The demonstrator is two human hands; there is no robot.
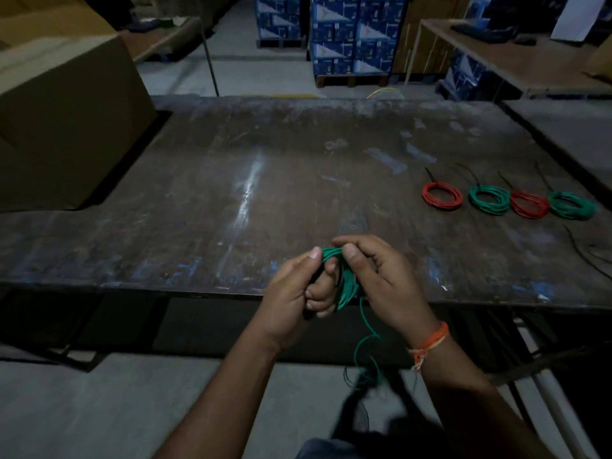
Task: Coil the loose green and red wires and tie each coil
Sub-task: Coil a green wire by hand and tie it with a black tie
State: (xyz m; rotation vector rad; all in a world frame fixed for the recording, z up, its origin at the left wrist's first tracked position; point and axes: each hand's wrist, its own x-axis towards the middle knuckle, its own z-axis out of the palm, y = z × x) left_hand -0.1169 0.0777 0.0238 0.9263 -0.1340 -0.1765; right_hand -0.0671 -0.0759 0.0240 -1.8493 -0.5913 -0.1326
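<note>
Both hands are up over the near edge of the big dark table, at about 6 o'clock in the view. The left hand has its fingers curled round a bunch of green wire, with the thumb pressed on top of the loops. The right hand pinches the same bunch from the other side with its thumb and first finger. The loops sit between the two hands. A loose end of the green wire hangs down from the bunch, past the table edge, toward the floor. It gets blurry down there, so where it ends is hard to see.

An orange band is on the right wrist.

Over at 3 o'clock, four done coils lie in a row on the table: a red coil, a green coil, another red one and another green one. Each seems to have a thin dark tie sticking out. A big brown box sits at 9 o'clock.
</note>
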